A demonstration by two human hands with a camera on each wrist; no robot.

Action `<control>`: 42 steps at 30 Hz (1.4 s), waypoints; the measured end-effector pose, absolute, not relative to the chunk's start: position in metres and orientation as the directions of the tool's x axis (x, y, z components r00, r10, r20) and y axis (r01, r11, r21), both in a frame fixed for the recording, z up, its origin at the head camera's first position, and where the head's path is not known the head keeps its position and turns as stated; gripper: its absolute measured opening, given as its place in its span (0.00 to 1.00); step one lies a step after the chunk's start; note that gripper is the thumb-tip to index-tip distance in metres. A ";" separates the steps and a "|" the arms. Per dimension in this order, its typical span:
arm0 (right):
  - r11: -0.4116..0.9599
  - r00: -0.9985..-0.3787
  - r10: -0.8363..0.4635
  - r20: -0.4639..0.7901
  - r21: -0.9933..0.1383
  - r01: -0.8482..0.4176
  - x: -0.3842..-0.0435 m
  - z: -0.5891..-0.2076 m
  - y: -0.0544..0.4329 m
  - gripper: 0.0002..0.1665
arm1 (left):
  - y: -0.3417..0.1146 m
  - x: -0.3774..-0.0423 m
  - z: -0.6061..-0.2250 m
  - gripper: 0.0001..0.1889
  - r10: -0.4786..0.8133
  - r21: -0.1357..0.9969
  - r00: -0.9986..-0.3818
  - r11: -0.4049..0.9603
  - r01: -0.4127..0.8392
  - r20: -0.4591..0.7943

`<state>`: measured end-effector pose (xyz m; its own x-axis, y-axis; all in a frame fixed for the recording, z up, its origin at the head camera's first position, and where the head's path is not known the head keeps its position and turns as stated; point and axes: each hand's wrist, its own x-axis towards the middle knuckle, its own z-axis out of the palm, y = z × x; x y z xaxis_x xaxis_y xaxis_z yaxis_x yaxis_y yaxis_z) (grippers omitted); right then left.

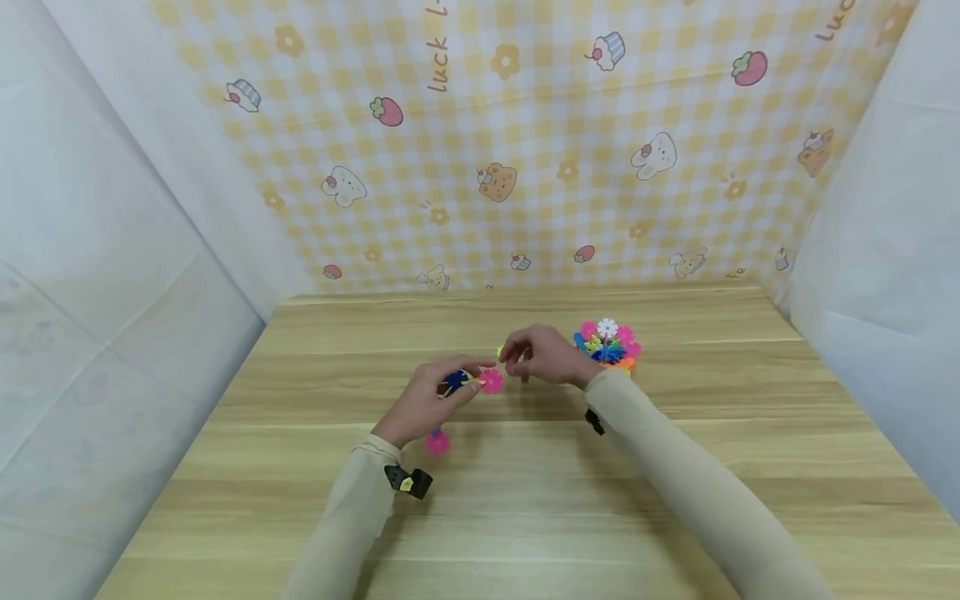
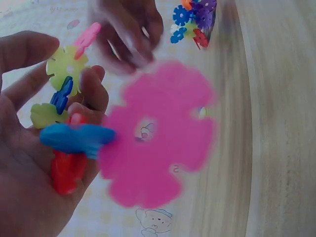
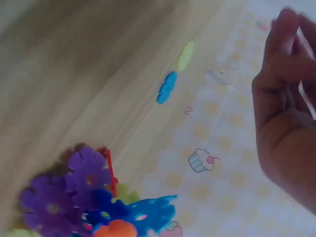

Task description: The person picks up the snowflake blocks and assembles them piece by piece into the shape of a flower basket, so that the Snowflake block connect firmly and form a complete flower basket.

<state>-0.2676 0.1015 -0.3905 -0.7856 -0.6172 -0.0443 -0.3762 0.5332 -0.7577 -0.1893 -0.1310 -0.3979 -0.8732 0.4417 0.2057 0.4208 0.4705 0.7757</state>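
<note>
My left hand (image 1: 423,406) holds a chain of joined plastic snowflake discs between thumb and fingers. In the left wrist view the chain has a small pink disc (image 2: 89,38), a yellow-green disc (image 2: 65,65), a dark blue disc (image 2: 61,95), a red disc (image 2: 68,173), a blue disc (image 2: 74,138) and a large pink disc (image 2: 165,133) nearest the camera. My right hand (image 1: 546,354) hovers just right of the chain's pink end, fingers bent. Whether anything sits between its fingertips is hidden.
A heap of mixed snowflake discs (image 1: 609,348) stands right of my right hand. Behind that hand, a yellow disc (image 3: 185,56) and a blue disc (image 3: 167,87) lie on the wooden table (image 1: 525,517). A checked cloth (image 1: 450,150) hangs at the back.
</note>
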 end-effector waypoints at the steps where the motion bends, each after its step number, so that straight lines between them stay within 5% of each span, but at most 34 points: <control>1: 0.585 -0.800 -0.598 -0.047 -0.708 -0.396 -0.274 -0.392 0.097 0.10 | -0.131 -0.189 -0.398 0.18 0.448 0.766 -0.867 0.470 0.438 0.221; 9: 0.867 -0.904 -0.427 -0.036 -0.299 -0.397 -0.304 -0.419 0.069 0.17 | -0.128 -0.188 -0.397 0.17 0.476 0.739 -0.841 0.464 0.487 0.255; 22: 0.849 -0.885 -0.466 -0.002 -0.283 -0.446 -0.306 -0.436 0.062 0.09 | -0.129 -0.188 -0.399 0.16 0.438 0.738 -0.866 0.497 0.456 0.241; 31: 0.807 -0.850 -0.524 -0.055 -0.353 -0.474 -0.302 -0.438 0.069 0.15 | -0.127 -0.189 -0.402 0.18 0.425 0.746 -0.875 0.500 0.440 0.232; 36: 0.732 -0.829 -0.553 -0.078 -0.519 -0.440 -0.293 -0.437 0.083 0.08 | -0.125 -0.189 -0.403 0.19 0.425 0.753 -0.874 0.489 0.441 0.236; 42: 0.548 -0.837 -0.540 -0.090 -0.793 -0.268 -0.281 -0.423 0.105 0.11 | -0.123 -0.194 -0.406 0.18 0.415 0.750 -0.872 0.482 0.453 0.260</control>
